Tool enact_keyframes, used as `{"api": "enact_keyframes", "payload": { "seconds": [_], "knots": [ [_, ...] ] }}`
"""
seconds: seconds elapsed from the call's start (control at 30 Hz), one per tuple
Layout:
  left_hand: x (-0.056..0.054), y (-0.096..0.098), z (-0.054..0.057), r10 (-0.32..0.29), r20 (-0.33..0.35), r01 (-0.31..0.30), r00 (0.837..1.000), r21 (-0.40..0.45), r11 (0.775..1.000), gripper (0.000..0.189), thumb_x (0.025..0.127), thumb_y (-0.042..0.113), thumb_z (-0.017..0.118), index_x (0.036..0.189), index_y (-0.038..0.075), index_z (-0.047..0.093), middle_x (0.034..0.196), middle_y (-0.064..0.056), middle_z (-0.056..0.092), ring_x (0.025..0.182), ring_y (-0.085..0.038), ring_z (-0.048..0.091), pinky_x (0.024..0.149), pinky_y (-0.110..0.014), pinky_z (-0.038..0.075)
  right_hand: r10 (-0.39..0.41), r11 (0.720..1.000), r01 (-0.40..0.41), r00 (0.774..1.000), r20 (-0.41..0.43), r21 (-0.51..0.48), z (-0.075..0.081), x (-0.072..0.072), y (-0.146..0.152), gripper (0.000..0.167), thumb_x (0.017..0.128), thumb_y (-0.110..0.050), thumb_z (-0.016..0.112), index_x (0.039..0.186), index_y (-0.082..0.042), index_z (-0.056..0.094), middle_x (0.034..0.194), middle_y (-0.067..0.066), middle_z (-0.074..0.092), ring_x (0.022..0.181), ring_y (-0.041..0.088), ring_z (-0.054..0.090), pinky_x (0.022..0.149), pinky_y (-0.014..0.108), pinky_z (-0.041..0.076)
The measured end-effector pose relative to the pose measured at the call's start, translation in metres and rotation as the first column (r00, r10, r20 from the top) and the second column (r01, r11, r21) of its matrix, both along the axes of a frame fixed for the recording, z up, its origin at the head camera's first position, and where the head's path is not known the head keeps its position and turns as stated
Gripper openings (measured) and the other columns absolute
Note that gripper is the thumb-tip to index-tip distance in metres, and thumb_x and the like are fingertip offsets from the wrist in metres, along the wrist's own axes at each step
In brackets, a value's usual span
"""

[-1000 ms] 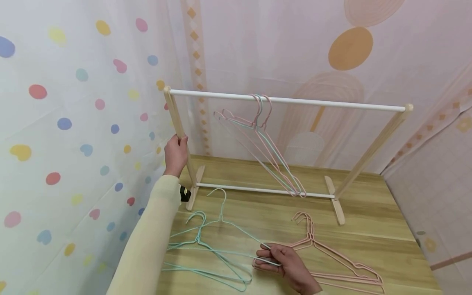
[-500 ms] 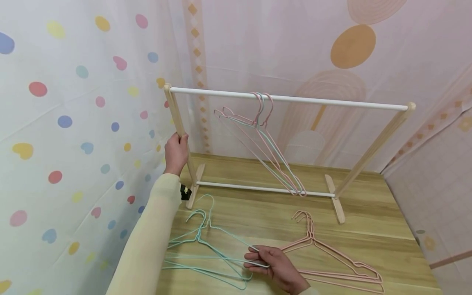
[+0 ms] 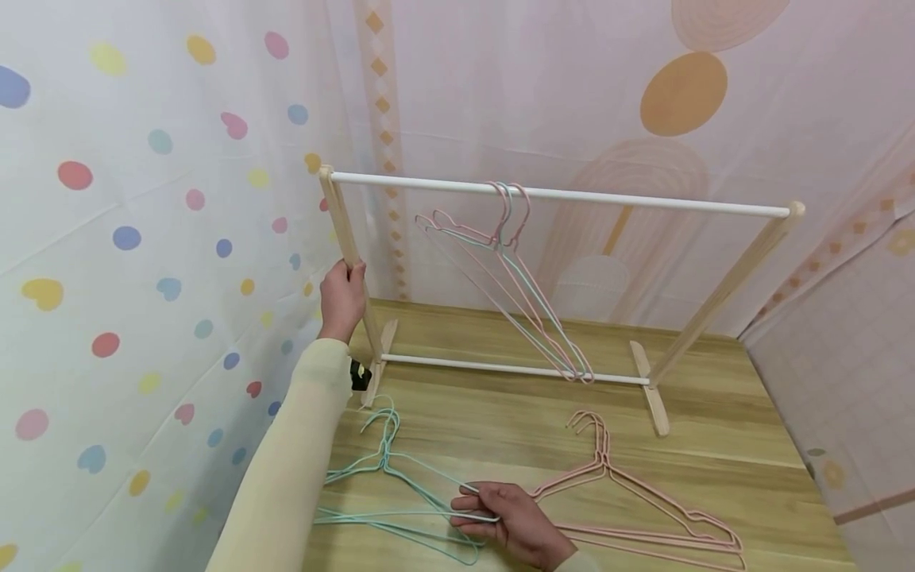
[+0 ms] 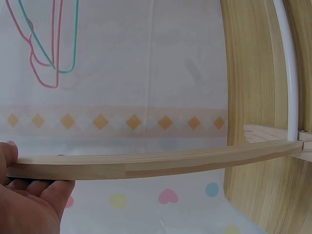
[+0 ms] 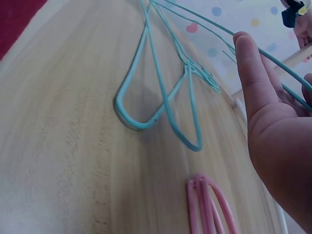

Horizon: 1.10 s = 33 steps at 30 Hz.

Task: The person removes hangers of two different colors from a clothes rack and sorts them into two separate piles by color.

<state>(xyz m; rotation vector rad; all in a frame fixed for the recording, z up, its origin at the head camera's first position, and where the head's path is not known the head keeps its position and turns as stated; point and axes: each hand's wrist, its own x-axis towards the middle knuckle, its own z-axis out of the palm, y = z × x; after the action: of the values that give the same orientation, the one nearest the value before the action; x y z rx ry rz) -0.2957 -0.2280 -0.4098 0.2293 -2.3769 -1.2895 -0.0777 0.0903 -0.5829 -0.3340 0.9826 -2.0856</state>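
Observation:
My left hand [image 3: 342,300] grips the left wooden post [image 4: 146,165] of a small clothes rack, thumb on one side and fingers on the other. At the front, my right hand [image 3: 511,520] pinches one corner of a teal clothes hanger [image 5: 287,70] between thumb and fingers. That hanger is raised over several other teal hangers [image 5: 118,105] lying on the table, and its hook overlaps theirs in the head view. To the right, partly behind the right hand, pink hangers [image 3: 604,457] lie in a stack. Two pink hangers and a teal one hang from the rack's white rail [image 3: 415,183].
The rack's right post [image 3: 722,298] and its foot [image 3: 658,409] stand on the wood-grain table [image 3: 715,445]. A lower white bar [image 3: 465,365] joins the two feet. Printed curtains [image 3: 179,262] close in the left and back sides.
My right hand has moved left and slightly down, bringing the teal hanger over the other teal ones. My left hand stays on the post, and the hanging hangers keep their place.

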Motion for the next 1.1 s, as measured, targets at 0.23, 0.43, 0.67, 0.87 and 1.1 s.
{"api": "enact_keyframes", "payload": {
  "seconds": [0.23,0.43,0.67,0.87,1.1],
  "knots": [
    [-0.001,0.0,0.0,0.005,-0.01,-0.005,1.0,-0.005,1.0,0.038,0.105,0.031,0.043,0.108,-0.004,0.059,0.073,-0.013,0.045,0.062,-0.027,0.044,0.056,-0.037,0.038,-0.029,0.997,0.029,1.0,0.001,0.065,-0.004,0.002,-0.005,0.053,0.107,-0.018,0.039,0.137,0.023,0.027,0.127,0.027,0.056,0.111,0.032,0.061,0.093,0.037,0.046],
    [-0.002,0.001,-0.001,0.009,-0.01,-0.009,1.0,-0.006,1.0,0.036,0.105,0.03,0.044,0.106,-0.003,0.059,0.074,-0.014,0.046,0.064,-0.028,0.044,0.057,-0.037,0.038,-0.102,0.973,0.108,0.994,-0.041,0.206,-0.004,0.006,-0.008,0.054,0.106,-0.02,0.042,0.136,0.024,0.03,0.122,0.029,0.057,0.107,0.034,0.062,0.089,0.038,0.049],
    [-0.003,0.0,0.0,0.013,-0.006,-0.013,1.0,-0.006,1.0,0.037,0.106,0.03,0.043,0.105,-0.004,0.058,0.075,-0.014,0.046,0.065,-0.028,0.045,0.058,-0.038,0.039,-0.118,0.907,0.197,0.967,-0.225,0.371,-0.002,0.007,-0.006,0.051,0.106,-0.02,0.043,0.133,0.023,0.038,0.119,0.033,0.057,0.109,0.043,0.059,0.088,0.041,0.05],
    [-0.004,0.0,0.0,0.012,-0.01,-0.012,1.0,-0.002,1.0,0.038,0.105,0.031,0.043,0.105,-0.004,0.058,0.077,-0.014,0.047,0.066,-0.028,0.044,0.059,-0.037,0.038,-0.115,0.853,0.277,0.927,-0.357,0.443,0.002,0.009,-0.003,0.045,0.105,-0.014,0.044,0.13,0.023,0.042,0.119,0.034,0.057,0.108,0.044,0.059,0.093,0.041,0.047],
    [-0.004,-0.001,0.0,0.013,-0.008,-0.014,1.0,-0.001,1.0,0.037,0.105,0.03,0.044,0.103,-0.004,0.058,0.076,-0.015,0.047,0.066,-0.029,0.045,0.06,-0.038,0.039,-0.092,0.766,0.361,0.881,-0.465,0.533,0.008,0.012,0.0,0.044,0.105,-0.021,0.045,0.132,0.014,0.049,0.123,0.023,0.061,0.118,0.033,0.056,0.096,0.038,0.044]
  ]
}}
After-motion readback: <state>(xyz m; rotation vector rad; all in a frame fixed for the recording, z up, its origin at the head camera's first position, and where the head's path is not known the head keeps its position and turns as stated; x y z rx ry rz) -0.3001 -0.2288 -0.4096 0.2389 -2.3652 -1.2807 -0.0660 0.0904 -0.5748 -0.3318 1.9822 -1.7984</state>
